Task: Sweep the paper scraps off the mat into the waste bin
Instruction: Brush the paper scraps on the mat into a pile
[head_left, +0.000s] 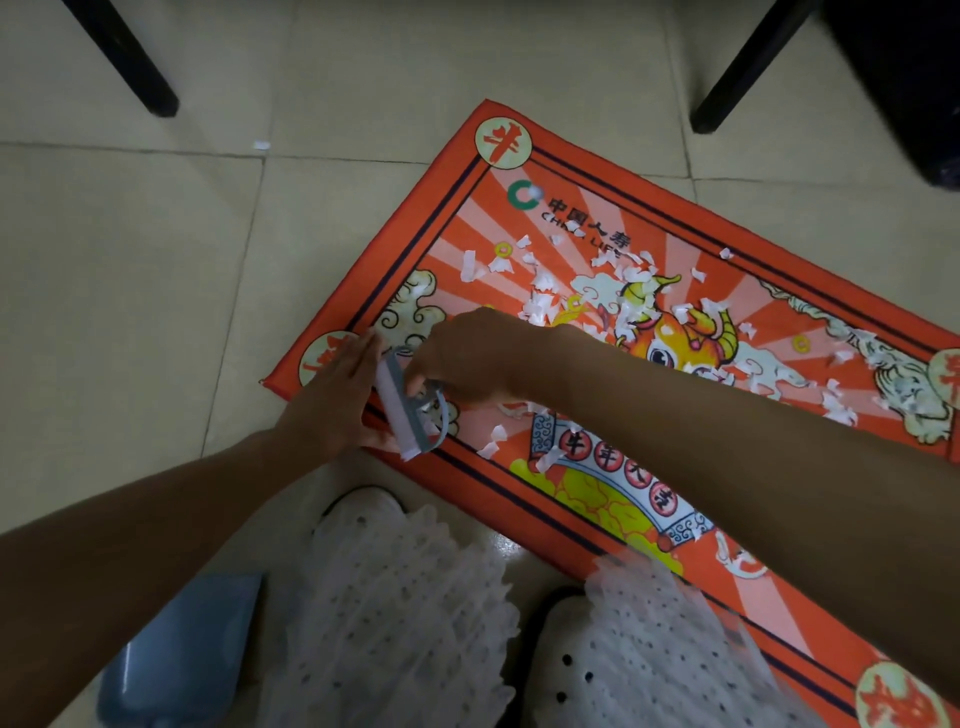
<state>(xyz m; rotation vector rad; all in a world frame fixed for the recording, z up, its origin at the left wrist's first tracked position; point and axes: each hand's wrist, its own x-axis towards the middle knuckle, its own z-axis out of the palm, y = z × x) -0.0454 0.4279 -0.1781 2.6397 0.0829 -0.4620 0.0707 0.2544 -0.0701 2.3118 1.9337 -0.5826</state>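
An orange mat with a cartoon ox lies slantwise on the tiled floor. Several white paper scraps are strewn over its middle and right part. A small grey-blue hand brush with white bristles lies at the mat's near left corner. My right hand reaches across and grips the brush's handle with curled fingers. Beside the brush, my left hand lies with straight fingers against its bristle side. A blue dustpan sits on the floor at the bottom left.
Two black furniture legs stand on the tiles beyond the mat. A dark object fills the top right corner. One scrap lies on the floor left of the mat. My white shoes and ruffled white skirt are at the bottom.
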